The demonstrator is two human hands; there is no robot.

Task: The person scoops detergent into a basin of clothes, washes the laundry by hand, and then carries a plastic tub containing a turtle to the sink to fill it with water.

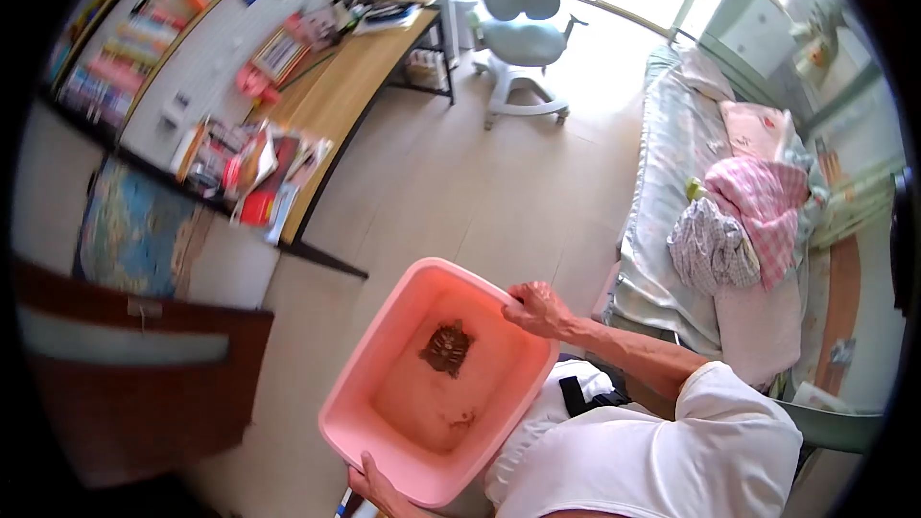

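A pink plastic basin (360, 379) is held in front of my white-shirted body, tilted so that I see into it. On its floor lies a dark brown patch (446, 348) with lighter marks in its middle; what it is I cannot tell. A smaller brownish smear (462, 419) shows nearer the lower wall. My right hand (539, 310) is closed over the upper right rim. At the lower left corner my left hand (377, 489) grips the rim, its thumb on top and the other fingers mostly hidden. Beside that hand is a partly visible white and blue object (353, 504).
A wooden desk (331, 101) with books (254, 168) runs along the left, below shelves. A grey swivel chair (523, 34) stands ahead. On the right is a bed (662, 192) with a pink checked blanket (758, 201). A brown door (144, 384) is at the lower left.
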